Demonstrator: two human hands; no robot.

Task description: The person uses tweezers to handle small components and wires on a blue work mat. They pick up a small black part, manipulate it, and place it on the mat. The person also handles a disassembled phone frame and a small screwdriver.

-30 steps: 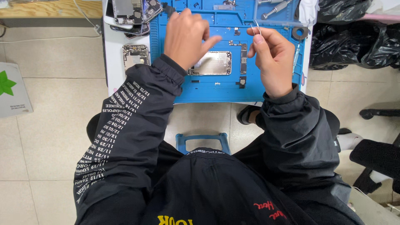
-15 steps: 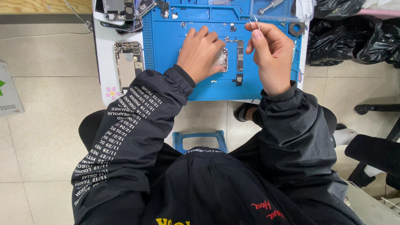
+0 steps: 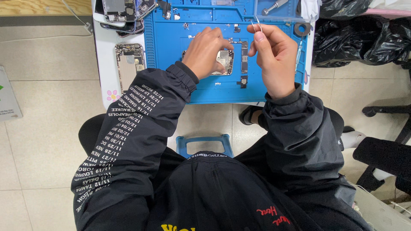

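My left hand (image 3: 206, 50) lies flat on an opened phone body (image 3: 224, 60) in the middle of a blue work mat (image 3: 171, 47), fingers spread over its top half. My right hand (image 3: 275, 55) hovers just right of the phone, thumb and forefinger pinched on thin metal tweezers (image 3: 256, 25) whose tips point up and away. A dark strip-shaped phone part (image 3: 244, 57) lies on the mat between the two hands, with a smaller dark part (image 3: 242, 81) below it.
A bare phone shell (image 3: 127, 64) lies on the white table left of the mat, with more dismantled phones (image 3: 124, 10) at the back left. A screwdriver (image 3: 274, 6) rests in a clear tray. Black bags (image 3: 364, 30) sit on the floor at right, a blue stool (image 3: 204, 143) below.
The view has shifted, so the mat sits lower in the frame. My left hand slid right and down onto the phone body. My right hand still pinches the tweezers.
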